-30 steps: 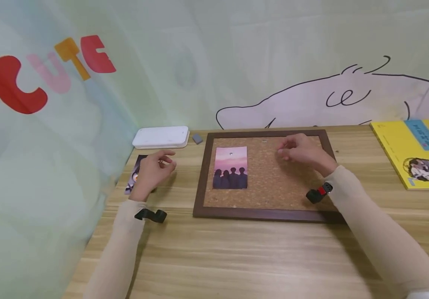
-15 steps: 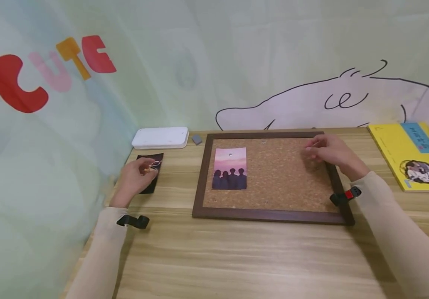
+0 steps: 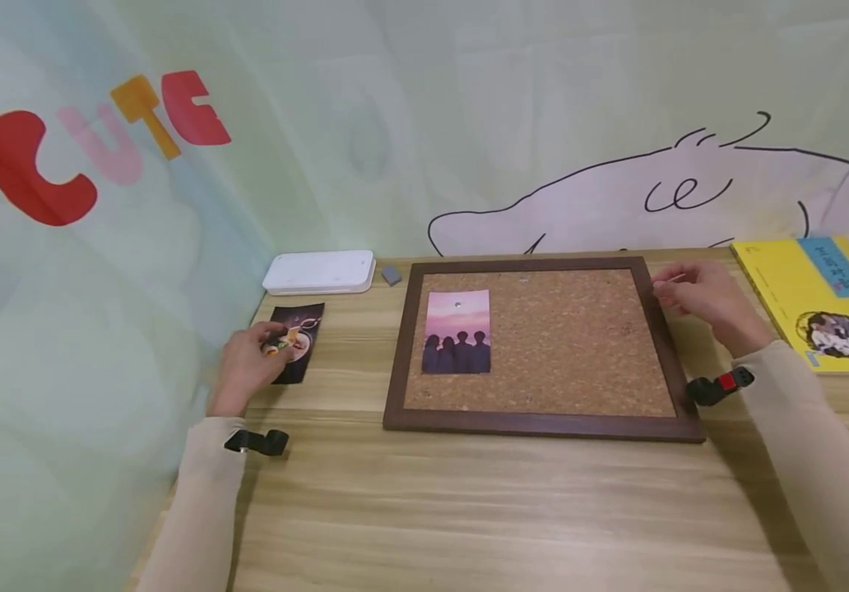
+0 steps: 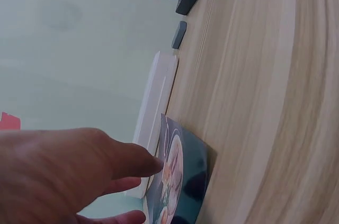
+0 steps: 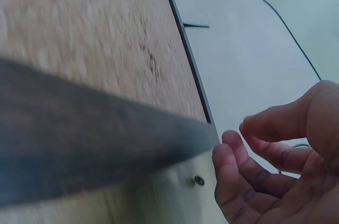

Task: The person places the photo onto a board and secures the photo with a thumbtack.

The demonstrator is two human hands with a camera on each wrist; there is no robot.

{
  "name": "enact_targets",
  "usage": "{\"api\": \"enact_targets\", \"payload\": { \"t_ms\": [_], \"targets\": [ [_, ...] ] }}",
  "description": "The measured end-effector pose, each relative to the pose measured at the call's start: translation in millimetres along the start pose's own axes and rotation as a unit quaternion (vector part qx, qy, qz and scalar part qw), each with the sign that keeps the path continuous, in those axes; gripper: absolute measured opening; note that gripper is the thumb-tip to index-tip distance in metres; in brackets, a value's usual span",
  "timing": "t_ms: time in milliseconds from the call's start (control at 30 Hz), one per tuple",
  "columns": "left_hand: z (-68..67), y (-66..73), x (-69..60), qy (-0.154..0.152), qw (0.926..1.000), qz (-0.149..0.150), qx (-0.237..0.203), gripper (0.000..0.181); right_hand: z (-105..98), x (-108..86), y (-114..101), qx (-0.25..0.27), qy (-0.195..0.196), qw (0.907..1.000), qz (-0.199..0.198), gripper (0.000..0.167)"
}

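My left hand (image 3: 247, 366) hovers at the left edge of a dark photo card (image 3: 306, 362) printed with a bowl of food. In the left wrist view, its thumb and fingers (image 4: 132, 161) are apart, over or just touching the card; contact is hard to tell. My right hand (image 3: 713, 304) is beside the right edge of a brown-framed corkboard (image 3: 565, 345), fingers loosely bent. Nothing shows between them in the right wrist view, where a small round, tack-like thing (image 5: 198, 180) lies on the table close by. A pink sunset photo (image 3: 457, 329) is pinned to the board's left side.
A flat white case (image 3: 319, 271) and a small grey block (image 3: 391, 275) stand at the back left. At the right lies a yellow book (image 3: 802, 321). A printed cloth (image 3: 365, 123) hangs behind and along the left of the wooden table (image 3: 469, 510).
My right hand has moved right, from above the cork to beyond the frame's right edge. My left hand has shifted left and down, uncovering more of the food photo.
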State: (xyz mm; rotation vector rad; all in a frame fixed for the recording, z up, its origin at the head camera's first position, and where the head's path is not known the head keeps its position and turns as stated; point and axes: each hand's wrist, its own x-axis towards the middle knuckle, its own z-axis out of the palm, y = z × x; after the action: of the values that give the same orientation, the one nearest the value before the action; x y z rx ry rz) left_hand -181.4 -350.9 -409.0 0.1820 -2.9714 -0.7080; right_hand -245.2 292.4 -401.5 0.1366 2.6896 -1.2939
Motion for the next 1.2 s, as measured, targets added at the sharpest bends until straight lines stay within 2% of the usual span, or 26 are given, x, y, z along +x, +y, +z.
{"api": "enact_targets", "payload": {
  "t_ms": [133,267,433,533,767,1000,1200],
  "targets": [
    [-1.4,-4.5,0.1,0.0,1.0,-0.006,0.004,0.056,-5.4,2.7,6.0,-0.002,0.027,0.999,0.034,0.044],
    [-1.8,-5.1,0.8,0.0,0.9997,-0.014,0.02,0.059,-12.2,4.9,11.2,-0.003,0.036,0.9976,0.058,0.047],
    [-2.0,-4.7,0.8,-0.032,0.9968,-0.059,0.044,0.067,-17.9,7.5,14.3,-0.016,0.017,0.997,0.074,0.05],
    [-2.8,-5.2,0.5,-0.045,0.9954,-0.072,0.044,0.07,-18.1,9.4,16.2,-0.036,0.004,0.997,0.068,0.05],
    [-3.1,-7.6,0.2,-0.048,0.9969,-0.048,0.04,0.069,-14.9,10.5,19.8,-0.064,0.009,0.9966,0.051,0.048],
    [-1.7,-8.1,-0.6,-0.038,0.9973,-0.049,0.038,0.07,-14.5,14.5,21.1,-0.079,0.009,0.9956,0.05,0.046],
    [-0.3,-6.7,-0.3,-0.032,0.9977,-0.052,0.03,0.073,-13.8,19.5,18.5,-0.095,-0.003,0.9937,0.059,0.038]
  ]
}}
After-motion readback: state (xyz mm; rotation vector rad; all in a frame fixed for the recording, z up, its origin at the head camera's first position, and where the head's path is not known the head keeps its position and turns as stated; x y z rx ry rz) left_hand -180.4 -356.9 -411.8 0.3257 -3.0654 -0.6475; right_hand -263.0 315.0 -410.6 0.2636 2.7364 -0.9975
